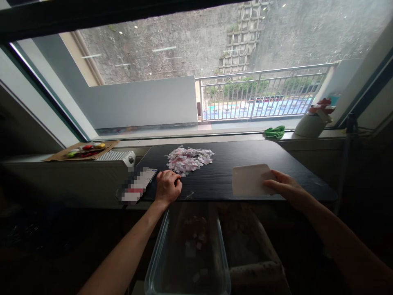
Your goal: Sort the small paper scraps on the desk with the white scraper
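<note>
Seen from head height, looking down: a wide window [172,53] across the top, with a grey wall and a railing beyond. Under the sill, a black table [227,153]. Below the table's front edge, a clear tub [225,254], open at the top, with a few pale scraps [199,236] inside. On the table, left of centre, a loose pile [188,159] of pale paper bits. Well to the right of the pile, a plain card [248,179], gripped at its right edge by the right hand [284,184]; flat or slightly raised, impossible to tell. Just in front of the pile, the left hand [168,186], knuckles up, fingers curled narrow; anything underneath hidden from view. Just left of that hand, a phone [138,184], screen lit.

Judging by this layout, probably a step of working loose paper bits on the table, card in grip but clear of the pile. For any move of card to pile, called for: a low leftward pass over bare wood, edge close to the surface, left hand guarding the near side against stray bits.
</note>
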A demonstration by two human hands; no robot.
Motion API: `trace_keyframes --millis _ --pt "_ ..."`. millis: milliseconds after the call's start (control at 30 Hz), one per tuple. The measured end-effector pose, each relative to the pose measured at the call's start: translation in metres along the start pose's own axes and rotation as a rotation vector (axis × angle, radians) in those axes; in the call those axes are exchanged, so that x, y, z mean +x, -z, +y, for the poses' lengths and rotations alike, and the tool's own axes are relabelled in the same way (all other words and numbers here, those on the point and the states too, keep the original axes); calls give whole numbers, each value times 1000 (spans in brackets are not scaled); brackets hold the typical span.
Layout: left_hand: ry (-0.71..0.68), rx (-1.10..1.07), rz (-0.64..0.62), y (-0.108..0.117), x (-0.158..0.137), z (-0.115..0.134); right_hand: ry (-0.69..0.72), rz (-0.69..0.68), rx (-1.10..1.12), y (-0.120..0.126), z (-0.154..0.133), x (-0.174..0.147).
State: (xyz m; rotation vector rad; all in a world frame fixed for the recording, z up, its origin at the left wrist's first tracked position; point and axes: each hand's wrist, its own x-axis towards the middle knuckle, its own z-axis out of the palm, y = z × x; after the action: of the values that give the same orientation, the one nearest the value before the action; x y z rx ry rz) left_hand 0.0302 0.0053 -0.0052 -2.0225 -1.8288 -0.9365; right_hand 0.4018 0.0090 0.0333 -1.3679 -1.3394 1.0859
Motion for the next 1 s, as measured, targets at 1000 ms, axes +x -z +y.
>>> trace_keyframes --millis 1000 --pt "44 -2 18 -3 -2 3 410 6 -399 -151 -23 61"
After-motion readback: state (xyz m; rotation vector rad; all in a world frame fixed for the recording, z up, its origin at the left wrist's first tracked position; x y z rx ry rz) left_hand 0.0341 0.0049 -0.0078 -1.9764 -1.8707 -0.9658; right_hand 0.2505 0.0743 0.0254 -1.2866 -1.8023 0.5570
